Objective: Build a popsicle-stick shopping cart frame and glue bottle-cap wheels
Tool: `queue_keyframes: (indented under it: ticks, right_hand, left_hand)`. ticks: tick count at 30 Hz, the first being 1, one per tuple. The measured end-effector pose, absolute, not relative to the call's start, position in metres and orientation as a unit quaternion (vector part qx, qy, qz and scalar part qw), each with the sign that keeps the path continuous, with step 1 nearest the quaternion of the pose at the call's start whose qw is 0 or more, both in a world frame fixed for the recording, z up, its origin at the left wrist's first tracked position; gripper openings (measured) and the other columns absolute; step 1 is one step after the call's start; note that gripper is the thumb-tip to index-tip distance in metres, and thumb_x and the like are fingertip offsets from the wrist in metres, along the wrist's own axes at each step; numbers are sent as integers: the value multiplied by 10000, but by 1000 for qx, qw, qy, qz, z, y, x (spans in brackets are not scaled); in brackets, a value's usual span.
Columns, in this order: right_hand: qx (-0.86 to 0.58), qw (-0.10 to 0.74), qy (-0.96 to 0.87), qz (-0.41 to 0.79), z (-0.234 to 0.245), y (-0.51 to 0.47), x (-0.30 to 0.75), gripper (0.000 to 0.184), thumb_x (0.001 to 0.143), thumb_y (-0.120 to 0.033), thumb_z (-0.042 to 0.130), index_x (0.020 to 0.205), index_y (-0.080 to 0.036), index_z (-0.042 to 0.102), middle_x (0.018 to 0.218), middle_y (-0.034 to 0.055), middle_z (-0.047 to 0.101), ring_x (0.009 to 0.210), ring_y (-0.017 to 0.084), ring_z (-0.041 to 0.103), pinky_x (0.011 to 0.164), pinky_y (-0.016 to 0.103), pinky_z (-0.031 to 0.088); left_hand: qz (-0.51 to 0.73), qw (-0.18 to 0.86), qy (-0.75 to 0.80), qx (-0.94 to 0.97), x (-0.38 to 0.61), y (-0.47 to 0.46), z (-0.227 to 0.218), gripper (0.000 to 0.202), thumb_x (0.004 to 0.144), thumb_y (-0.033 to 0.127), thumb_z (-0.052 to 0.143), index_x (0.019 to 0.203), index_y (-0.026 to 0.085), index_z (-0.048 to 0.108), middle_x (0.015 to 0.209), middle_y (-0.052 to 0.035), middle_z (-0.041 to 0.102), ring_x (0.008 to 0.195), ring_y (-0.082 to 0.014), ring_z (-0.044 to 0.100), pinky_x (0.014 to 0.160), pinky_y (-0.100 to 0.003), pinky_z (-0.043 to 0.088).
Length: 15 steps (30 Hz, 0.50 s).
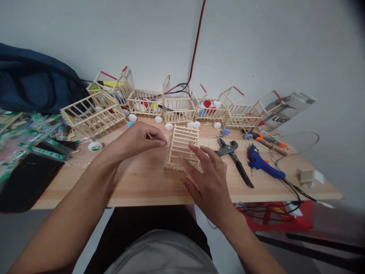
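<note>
Stick basket on tabletop, btwn L hand & R hand; long axis prob fore-aft. R nearer, spread over its R side. L curled just left, can't tell if gripping.

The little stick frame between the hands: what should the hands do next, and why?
Perhaps steady the stick frame with the right hand. That hand is open beside the frame's right side, and the left hand is close to its left side. I can't tell whether either one touches it.
</note>
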State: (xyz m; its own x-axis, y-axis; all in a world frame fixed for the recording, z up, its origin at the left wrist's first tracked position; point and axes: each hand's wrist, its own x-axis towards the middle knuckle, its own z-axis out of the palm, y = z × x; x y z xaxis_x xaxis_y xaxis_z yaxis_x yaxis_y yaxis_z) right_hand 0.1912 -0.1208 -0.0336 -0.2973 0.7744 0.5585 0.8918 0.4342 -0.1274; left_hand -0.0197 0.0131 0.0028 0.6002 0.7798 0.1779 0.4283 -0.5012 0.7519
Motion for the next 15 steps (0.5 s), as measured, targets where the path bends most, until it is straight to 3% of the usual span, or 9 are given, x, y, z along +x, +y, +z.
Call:
queue_keyframes:
  ticks: [15]
  right_hand:
    - [-529,290,-791,-104,-36,-124,194,338,909,-235,573,1242,-184,594,1441,147,460,1314,333,361,1046,557,350]
  left_hand:
    - [263,358,369,817,-20,14,3,175,760,337,673,765,179,747,744,3,741,689,-124,640,641,-203,473]
